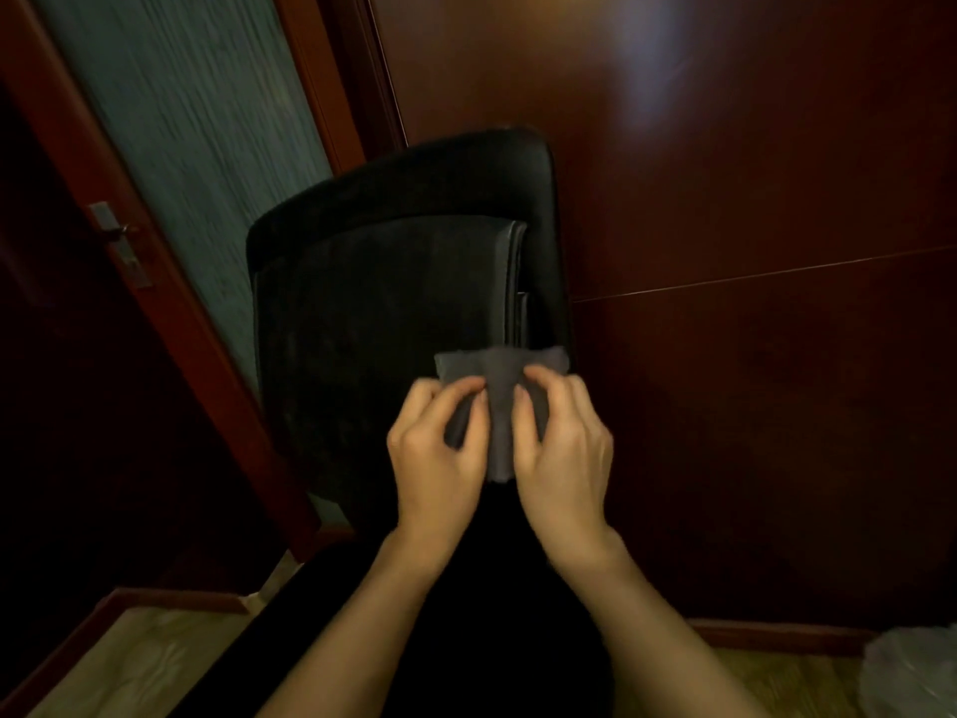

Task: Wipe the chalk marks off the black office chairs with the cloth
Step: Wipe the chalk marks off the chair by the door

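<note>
A black office chair [383,282] stands in the middle of the head view, its backrest against the wooden wall and its seat reaching toward me. Faint pale smudges show on the dark seat fabric. Over the seat's right side I hold a small grey cloth [499,386] with both hands. My left hand [440,453] pinches the cloth's left part between thumb and fingers. My right hand [562,448] pinches its right part the same way. The cloth is folded or bunched between the hands, and its lower part is hidden behind my fingers.
Dark red wood panelling [751,199] rises right behind and to the right of the chair. A door with a metal handle [121,241] and a frosted glass panel [197,121] are at the left. A crumpled plastic bag [911,671] lies on the wooden floor at bottom right.
</note>
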`<state>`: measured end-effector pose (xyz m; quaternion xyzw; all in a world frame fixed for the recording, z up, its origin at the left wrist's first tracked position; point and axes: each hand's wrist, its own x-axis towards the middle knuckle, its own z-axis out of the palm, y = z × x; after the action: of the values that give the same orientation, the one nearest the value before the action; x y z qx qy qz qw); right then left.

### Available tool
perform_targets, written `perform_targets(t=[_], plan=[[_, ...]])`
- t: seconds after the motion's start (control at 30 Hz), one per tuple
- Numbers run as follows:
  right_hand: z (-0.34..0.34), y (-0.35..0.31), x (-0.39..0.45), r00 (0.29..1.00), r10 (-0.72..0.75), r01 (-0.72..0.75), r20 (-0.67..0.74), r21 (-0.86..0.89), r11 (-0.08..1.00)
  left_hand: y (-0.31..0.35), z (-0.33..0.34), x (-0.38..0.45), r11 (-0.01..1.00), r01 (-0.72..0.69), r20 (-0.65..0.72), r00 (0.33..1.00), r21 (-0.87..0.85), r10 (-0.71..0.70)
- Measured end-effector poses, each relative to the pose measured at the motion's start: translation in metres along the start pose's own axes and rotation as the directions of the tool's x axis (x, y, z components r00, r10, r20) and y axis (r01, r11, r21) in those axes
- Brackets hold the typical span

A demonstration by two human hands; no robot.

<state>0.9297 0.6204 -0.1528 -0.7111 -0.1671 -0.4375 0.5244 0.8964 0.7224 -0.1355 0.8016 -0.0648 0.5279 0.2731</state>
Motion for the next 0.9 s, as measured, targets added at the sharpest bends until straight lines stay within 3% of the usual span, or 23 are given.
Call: perform_targets(t=[0.2, 0.43, 0.57, 0.77, 0.9], plan=[[0.012, -0.022, 0.032, 0.979, 0.195, -0.19, -0.053, 0.087, 0.978, 0.017, 0.008, 0.048, 0.999, 0.029, -0.079, 0.996, -0.023, -0.031], [0.007, 0.004, -0.075, 0.956, 0.289, -0.277, -0.056, 0.163, 0.947, -0.015, 0.001, -0.056, 0.989, 0.142, 0.021, 0.99, -0.044, -0.142], [0.001, 0.01, -0.075, 0.96, 0.28, -0.274, -0.018, 0.143, 0.951, -0.008, 0.001, -0.056, 0.991, 0.128, 0.041, 0.991, -0.044, -0.127], [0.009, -0.011, -0.01, 0.958, 0.28, -0.265, -0.066, 0.171, 0.949, 0.008, 0.007, 0.007, 0.995, 0.089, -0.05, 0.995, -0.036, -0.091], [0.008, 0.009, -0.061, 0.971, 0.231, -0.22, -0.062, 0.151, 0.964, -0.013, 0.005, -0.036, 0.998, 0.054, -0.007, 0.998, -0.032, -0.055]])
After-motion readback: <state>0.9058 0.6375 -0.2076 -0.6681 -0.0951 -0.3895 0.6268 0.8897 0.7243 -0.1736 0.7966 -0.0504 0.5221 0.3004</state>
